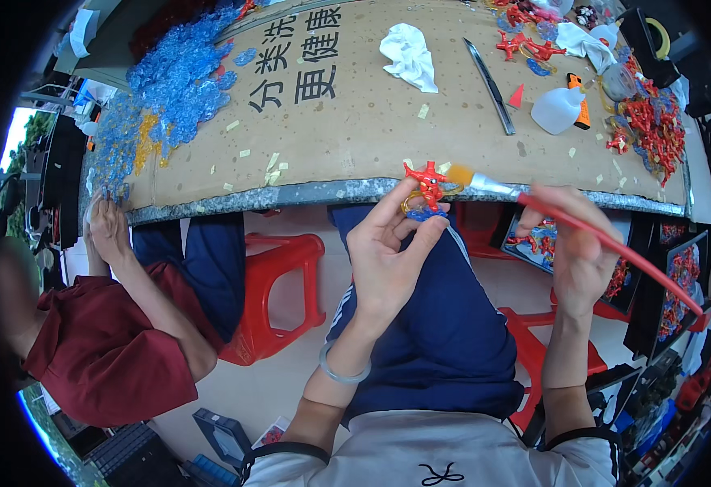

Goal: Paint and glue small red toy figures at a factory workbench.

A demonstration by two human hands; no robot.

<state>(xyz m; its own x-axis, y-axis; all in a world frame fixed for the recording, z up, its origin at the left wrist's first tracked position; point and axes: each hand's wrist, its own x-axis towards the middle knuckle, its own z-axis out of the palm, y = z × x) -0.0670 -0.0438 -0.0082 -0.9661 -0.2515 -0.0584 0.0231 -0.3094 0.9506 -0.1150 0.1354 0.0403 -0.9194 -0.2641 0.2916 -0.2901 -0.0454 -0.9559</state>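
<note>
Between the thumb and fingers of my left hand (386, 261), a small red toy figure (429, 183) is held upright at the table's near edge. Blue and yellow clear plastic parts show around its lower end. My right hand (576, 256) is closed around a flat paintbrush (644, 264) with a long red handle and a metal collar. Its tan bristles are right beside the figure's upper part; whether they touch it I cannot tell.
Cardboard (355, 122) covers the table. Blue clear pieces (181, 77) are heaped left, red figures (656, 130) right. A crumpled tissue (408, 57), a utility knife (491, 85) and a translucent bottle (557, 110) lie behind. A co-worker (120, 341) works at left, near a red stool (278, 292).
</note>
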